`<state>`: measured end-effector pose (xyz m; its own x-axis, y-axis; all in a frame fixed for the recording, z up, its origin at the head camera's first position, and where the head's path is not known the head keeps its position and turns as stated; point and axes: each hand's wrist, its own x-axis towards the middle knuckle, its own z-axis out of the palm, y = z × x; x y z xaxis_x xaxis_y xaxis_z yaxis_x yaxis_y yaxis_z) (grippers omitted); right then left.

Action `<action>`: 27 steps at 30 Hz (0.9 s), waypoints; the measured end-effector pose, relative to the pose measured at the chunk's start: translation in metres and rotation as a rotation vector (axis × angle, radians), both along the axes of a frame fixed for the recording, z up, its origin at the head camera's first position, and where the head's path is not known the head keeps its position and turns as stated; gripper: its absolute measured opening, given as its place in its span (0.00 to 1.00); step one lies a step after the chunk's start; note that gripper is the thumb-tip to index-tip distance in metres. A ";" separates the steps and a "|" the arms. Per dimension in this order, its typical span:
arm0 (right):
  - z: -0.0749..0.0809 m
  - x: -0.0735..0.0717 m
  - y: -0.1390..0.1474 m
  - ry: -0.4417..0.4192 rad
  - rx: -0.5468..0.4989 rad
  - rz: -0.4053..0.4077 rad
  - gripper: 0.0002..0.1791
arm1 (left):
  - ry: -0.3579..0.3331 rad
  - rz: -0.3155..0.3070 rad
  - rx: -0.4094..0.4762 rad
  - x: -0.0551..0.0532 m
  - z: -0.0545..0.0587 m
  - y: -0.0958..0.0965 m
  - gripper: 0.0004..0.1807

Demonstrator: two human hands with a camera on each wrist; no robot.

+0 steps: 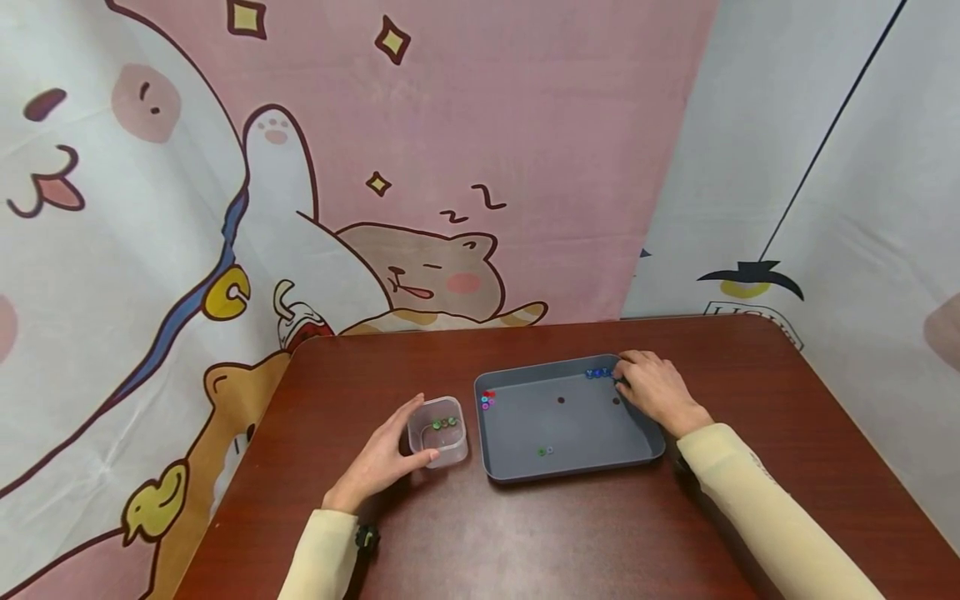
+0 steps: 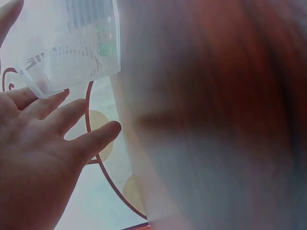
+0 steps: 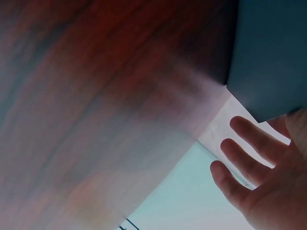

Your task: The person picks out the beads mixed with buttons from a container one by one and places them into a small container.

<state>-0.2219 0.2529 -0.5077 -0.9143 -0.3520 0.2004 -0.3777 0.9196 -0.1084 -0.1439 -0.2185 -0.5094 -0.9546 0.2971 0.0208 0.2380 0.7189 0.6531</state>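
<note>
Cartoon-printed cloth (image 1: 555,167) is hanging behind your reddish-brown tabletop (image 1: 465,533). Your left hand (image 1: 378,458) is holding a clear container (image 1: 450,455) between thumb and fingers, partly spread around it, and greenish beads (image 1: 437,425) are sitting inside. Just beside the container, a gray tray (image 1: 592,429) is resting on the tabletop: a red, pink and light-blue cluster (image 1: 486,400) is lying by its left wall, a green bead (image 1: 542,452) and a pale one toward its front. Blue beads (image 1: 597,372) are lying along the far wall near the right corner. Your right hand (image 1: 660,393) is reaching over the rim beside them, its outer fingers stretching loosely outside; whether it is pinching a bead, I cannot tell.
</note>
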 end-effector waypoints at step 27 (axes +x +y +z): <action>0.019 0.022 0.001 0.133 -0.286 -0.016 0.09 | -0.011 0.005 0.014 0.001 0.001 0.001 0.52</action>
